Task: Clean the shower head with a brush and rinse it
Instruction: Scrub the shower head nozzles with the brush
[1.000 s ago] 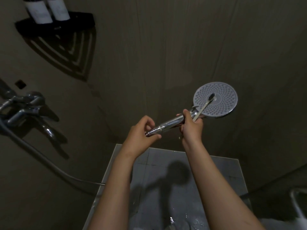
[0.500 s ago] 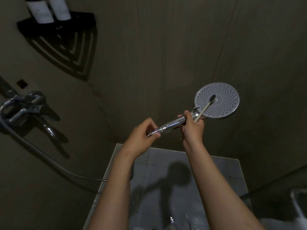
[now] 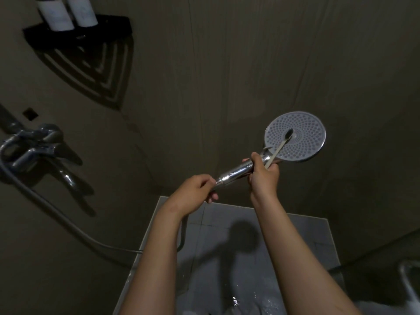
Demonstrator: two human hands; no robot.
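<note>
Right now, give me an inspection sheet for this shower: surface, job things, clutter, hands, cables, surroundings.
Surface: grey tiled floor, wet, with shine near the bottom edge.
Job's things: shower head, round face towards the camera, chrome handle held in the air; brush, dark bristles on the middle of the face.
Clutter: two bottles on a black corner shelf.
Hands: left hand closed on the handle's lower end; right hand holds both the handle near the head and the brush.
Cables: hose runs from the tap towards the left hand.
Surroundings: chrome tap on the left wall; dim brown walls; no running water seen.
</note>
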